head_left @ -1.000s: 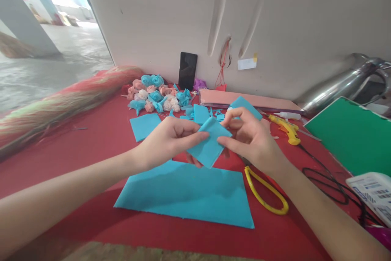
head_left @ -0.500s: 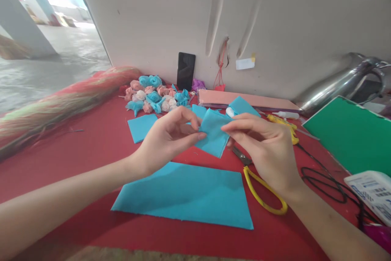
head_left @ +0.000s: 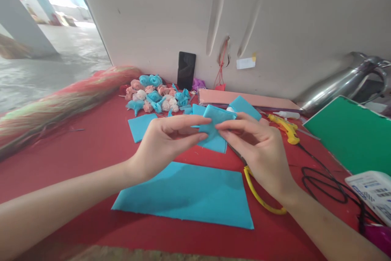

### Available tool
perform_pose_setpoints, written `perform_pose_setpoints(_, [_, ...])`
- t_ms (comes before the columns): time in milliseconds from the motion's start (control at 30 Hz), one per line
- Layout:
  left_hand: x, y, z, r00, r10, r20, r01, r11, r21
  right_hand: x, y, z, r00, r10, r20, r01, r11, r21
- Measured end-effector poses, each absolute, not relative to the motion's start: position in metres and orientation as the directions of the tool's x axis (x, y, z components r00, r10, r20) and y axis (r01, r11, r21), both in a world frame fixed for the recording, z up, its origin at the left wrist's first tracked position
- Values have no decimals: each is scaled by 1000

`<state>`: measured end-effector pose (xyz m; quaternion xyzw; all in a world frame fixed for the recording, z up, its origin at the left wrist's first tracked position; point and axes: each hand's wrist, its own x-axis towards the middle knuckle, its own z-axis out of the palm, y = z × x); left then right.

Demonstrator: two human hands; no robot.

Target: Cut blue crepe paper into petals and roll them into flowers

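Head view: left hand [head_left: 161,143] and right hand [head_left: 263,152] grasp 1 blue sheet [head_left: 214,143]; the left forefinger [head_left: 195,120] has come across its face, suggesting handling remains unfinished.

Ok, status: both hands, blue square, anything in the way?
Left hand, right hand: both holding blue square. Square midair. Yellow-handled scissors partly behind right hand.
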<state>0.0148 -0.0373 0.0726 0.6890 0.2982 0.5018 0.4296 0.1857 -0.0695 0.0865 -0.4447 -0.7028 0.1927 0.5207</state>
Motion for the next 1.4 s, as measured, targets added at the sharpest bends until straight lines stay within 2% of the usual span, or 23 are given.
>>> perform_pose_setpoints(233, [13, -37, 75, 366, 846, 388, -29, -406, 913, 184, -70, 82, 3, 835, 550, 414, 499, -761])
perform_pose_setpoints(367, [13, -31, 74, 428, 816, 388, -94, -386, 918, 185, -71, 81, 6, 851, 525, 375, 484, -790])
perform_pose_setpoints(467, [13, -28, 73, 449, 840, 303, -54, -313, 948, 184, -70, 82, 3, 877, 481, 341, 451, -825])
perform_pose_setpoints(600, [15, -26, 72, 380, 902, 203, 65, -245, 967, 182, -69, 81, -70, 942, 329, 264, 335, -904])
perform_pose_setpoints(700, [15, -24, 70, 331, 932, 146, 55, -174, 983, 179, -68, 79, -144, 971, 193, 112, 209, -971])
perform_pose_setpoints(800, [17, -21, 68, 344, 935, 83, 9, -91, 996, 177, -66, 75, -173, 971, 163, 11, 168, -986])
perform_pose_setpoints(1033, [20, -23, 65, 387, 921, 37, 56, -64, 996, 171, -70, 74, -185, 982, 26, -45, 18, -999])
perform_pose_setpoints(1100, [18, -22, 62, 384, 920, 83, 82, -123, 989, 172, -70, 76, -195, 980, -29, -100, -49, -994])
perform_pose_setpoints(1167, [14, -18, 58, 340, 892, 297, 135, -359, 924, 174, -69, 78, -192, 978, -81, -191, -118, -974])
perform_pose_setpoints(1200, [11, -15, 57, 336, 827, 450, 173, -524, 834, 175, -68, 79, -192, 976, -107, -239, -152, -959])
perform_pose_setpoints(1233, [8, -12, 56, 359, 714, 601, 204, -689, 696, 177, -67, 79, -195, 972, -128, -281, -180, -942])
perform_pose_setpoints(1267, [5, -8, 56, 443, 572, 690, 210, -815, 540, 179, -65, 79, -204, 968, -144, -316, -205, -927])
perform_pose_setpoints(1333, [1, -2, 57, 554, 335, 762, 148, -940, 306, 183, -61, 78, -235, 957, -169, -346, -245, -906])
perform_pose_setpoints(1400, [-2, 2, 59, 588, 209, 781, 85, -977, 197, 185, -58, 76, -264, 946, -190, -343, -276, -898])
